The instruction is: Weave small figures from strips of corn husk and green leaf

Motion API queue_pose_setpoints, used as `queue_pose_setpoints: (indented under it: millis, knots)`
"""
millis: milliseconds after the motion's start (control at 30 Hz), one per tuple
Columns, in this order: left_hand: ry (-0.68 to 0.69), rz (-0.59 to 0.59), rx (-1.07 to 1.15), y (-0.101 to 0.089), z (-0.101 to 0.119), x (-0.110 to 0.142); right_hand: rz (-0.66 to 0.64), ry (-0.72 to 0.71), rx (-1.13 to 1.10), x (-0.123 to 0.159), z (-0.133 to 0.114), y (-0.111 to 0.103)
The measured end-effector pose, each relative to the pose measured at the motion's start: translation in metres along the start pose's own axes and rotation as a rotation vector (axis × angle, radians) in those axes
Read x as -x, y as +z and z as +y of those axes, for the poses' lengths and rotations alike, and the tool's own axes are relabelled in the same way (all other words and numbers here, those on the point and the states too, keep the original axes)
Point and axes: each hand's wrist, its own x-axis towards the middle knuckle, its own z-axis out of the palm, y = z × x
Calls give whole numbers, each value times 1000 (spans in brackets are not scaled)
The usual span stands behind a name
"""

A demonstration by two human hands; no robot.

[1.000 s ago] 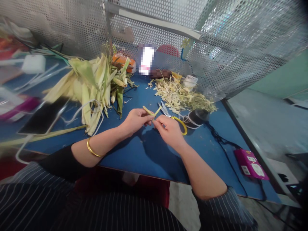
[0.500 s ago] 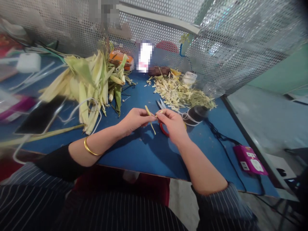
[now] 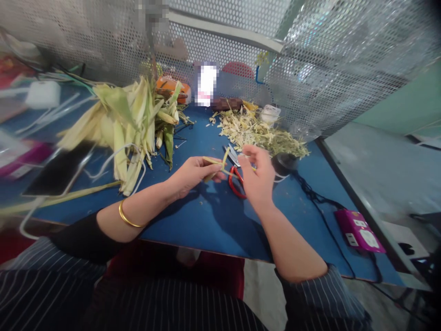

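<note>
My left hand [image 3: 196,174] pinches narrow pale-green strips of corn husk [image 3: 223,162] between thumb and fingers; the strips cross and stick out to the right. My right hand [image 3: 257,177] is just to the right of them, fingers curved and apart, with nothing visible in it. Below and between the hands lie red-handled scissors [image 3: 234,186] on the blue table, blades pointing away from me, partly covered by my right hand. Behind that hand is a dark spool [image 3: 285,163] with pale cord.
A bundle of corn husks [image 3: 129,124] lies at the left, beside a dark phone [image 3: 58,170] and white cable. A heap of husk scraps [image 3: 255,131] spreads at the back right. A purple power socket block [image 3: 360,231] sits at the right, below a perforated metal screen [image 3: 220,37].
My right hand has let go of the strips and drawn back to the right, its fingers parting. The strips in my left hand have turned and now form a cross shape.
</note>
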Motion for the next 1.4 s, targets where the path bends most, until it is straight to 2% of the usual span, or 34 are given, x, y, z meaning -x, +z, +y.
queue_pose_setpoints:
  millis: [67, 100, 167, 233, 300, 367, 467, 833, 933, 1000, 1100, 1167, 1300, 1400]
  knots:
    - [26, 18, 128, -2, 2, -2, 88, -79, 67, 2, -9, -6]
    - [51, 31, 162, -3, 3, -2, 60, -87, 65, 4, -13, -7]
    - [95, 46, 197, -4, 4, -3, -120, -28, 30, 10, -16, -2]
    - [112, 37, 228, -2, 4, -2, -309, 91, -55, 15, -15, 8]
    - [99, 37, 249, 1, 3, 0, -409, 210, -188, 18, -12, 18]
    - [85, 48, 258, 5, 1, 1, -410, 286, -315, 20, -10, 24]
    - [95, 45, 271, 7, 0, 1, -359, 308, -369, 22, -8, 26]
    - [44, 76, 305, 1, 3, 0, -473, 141, -283, 20, -10, 19]
    - [31, 93, 278, 0, 6, 1, -478, 63, -155, 20, -10, 16]
    - [15, 103, 264, 0, 8, 1, -383, -40, -5, 18, -9, 11]
    - [-6, 97, 236, -2, 8, 1, -112, -140, 165, 13, -5, 5]
    - [0, 82, 214, -2, 6, 1, -66, -145, 217, 9, -1, 4]
    - [65, 123, 150, -1, 1, 0, -321, -193, 263, 10, 1, 9]
    - [141, 166, 74, 2, -3, 0, -431, -298, 282, 15, -3, 12]
